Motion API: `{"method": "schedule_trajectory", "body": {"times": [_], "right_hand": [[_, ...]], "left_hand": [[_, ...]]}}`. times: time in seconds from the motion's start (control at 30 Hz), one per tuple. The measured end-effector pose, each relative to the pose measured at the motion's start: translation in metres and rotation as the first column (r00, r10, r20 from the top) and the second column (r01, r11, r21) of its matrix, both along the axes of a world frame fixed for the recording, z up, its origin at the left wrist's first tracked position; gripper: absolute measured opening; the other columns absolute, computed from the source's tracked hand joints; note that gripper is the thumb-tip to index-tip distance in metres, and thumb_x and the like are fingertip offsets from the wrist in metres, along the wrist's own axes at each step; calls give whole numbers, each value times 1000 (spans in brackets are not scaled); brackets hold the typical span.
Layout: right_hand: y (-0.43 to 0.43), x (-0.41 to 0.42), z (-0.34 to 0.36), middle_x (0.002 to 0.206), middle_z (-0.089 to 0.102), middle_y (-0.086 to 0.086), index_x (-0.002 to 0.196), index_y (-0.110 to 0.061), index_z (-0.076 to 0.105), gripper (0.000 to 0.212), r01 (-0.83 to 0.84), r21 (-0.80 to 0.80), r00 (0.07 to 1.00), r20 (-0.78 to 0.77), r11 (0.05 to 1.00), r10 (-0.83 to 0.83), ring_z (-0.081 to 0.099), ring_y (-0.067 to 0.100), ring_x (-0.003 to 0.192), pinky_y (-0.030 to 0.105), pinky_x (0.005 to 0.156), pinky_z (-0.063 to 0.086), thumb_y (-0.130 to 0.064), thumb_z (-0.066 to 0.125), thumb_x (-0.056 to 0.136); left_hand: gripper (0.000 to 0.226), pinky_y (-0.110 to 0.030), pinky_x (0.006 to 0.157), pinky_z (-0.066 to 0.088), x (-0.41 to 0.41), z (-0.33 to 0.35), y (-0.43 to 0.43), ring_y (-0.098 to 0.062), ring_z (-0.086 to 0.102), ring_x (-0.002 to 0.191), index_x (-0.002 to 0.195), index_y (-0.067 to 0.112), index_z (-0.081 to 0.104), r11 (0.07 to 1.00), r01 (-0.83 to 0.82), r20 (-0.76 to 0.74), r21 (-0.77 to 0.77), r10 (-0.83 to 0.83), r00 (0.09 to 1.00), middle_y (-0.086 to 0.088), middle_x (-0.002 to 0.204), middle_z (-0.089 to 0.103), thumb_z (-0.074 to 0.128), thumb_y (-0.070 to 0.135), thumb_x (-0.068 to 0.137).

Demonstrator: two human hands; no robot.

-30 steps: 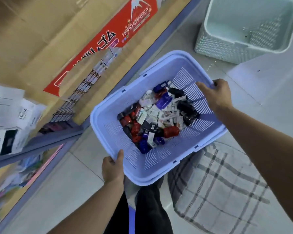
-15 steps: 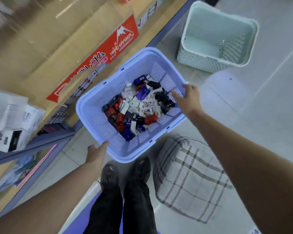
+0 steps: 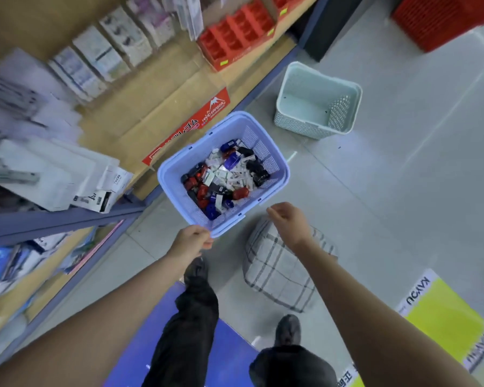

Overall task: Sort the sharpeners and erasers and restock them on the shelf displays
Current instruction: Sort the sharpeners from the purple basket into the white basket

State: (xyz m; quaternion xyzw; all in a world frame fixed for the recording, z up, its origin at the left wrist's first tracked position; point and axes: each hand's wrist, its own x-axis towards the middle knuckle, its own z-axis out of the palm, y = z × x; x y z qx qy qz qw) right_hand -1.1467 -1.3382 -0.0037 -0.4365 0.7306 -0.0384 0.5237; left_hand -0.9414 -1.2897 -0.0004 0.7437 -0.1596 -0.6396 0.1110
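A lilac plastic basket sits low by the shelf foot, filled with several red, blue, black and white sharpeners and erasers. My left hand grips the basket's near corner rim. My right hand hovers just off the near right rim with fingers loosely curled, holding nothing. On the wooden shelf stands a red "Hard Eraser" display box and a red compartment tray.
An empty pale green basket stands on the floor beyond the lilac one. A grey checked cushion lies by my feet. White boxed goods line the shelf; a red crate is at the top right.
The basket has gone down and away from me toward the floor. My right hand has let go of its rim; my left hand still holds the near corner.
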Motion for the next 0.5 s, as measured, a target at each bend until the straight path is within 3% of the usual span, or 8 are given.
{"method": "schedule_trajectory", "body": {"times": [0.1, 0.23, 0.33, 0.5], "right_hand": [[9, -15, 31, 99, 63, -1, 109, -10, 60, 25, 52, -6, 998, 27, 999, -52, 59, 15, 92, 21, 73, 39, -29, 53, 95], [12, -45, 60, 94, 61, -5, 105, -14, 60, 18, -83, -20, 994, 70, 996, 84, 57, 9, 88, 4, 62, 39, -27, 53, 95], [-2, -71, 77, 101, 63, -1, 109, -13, 61, 22, -135, -42, 986, 91, 990, 139, 59, 16, 95, 23, 77, 46, -27, 53, 95], [-49, -76, 88, 103, 61, 3, 113, -8, 60, 26, -340, -56, 939, 28, 939, 342, 56, 20, 95, 25, 79, 40, -26, 52, 96]], "left_hand": [[16, -20, 61, 38, 0, 23, 4, -9, 55, 68, 81, 12, 51, 999, 29, 55, 14, -30, 998, -1, 79, 58, 46, 10, 96], [19, -9, 49, 42, -7, 48, 11, -18, 55, 71, 76, 9, 53, 997, -50, 133, -50, 56, 989, -11, 81, 59, 48, 6, 95], [16, -18, 60, 41, -23, 65, 16, -21, 58, 80, 80, 10, 56, 986, -127, 148, -110, 142, 979, -9, 83, 61, 49, 8, 94], [15, -22, 65, 40, -35, 68, 9, -10, 60, 73, 82, 16, 55, 951, -282, 58, -127, 291, 955, -3, 82, 63, 50, 14, 95]]}}
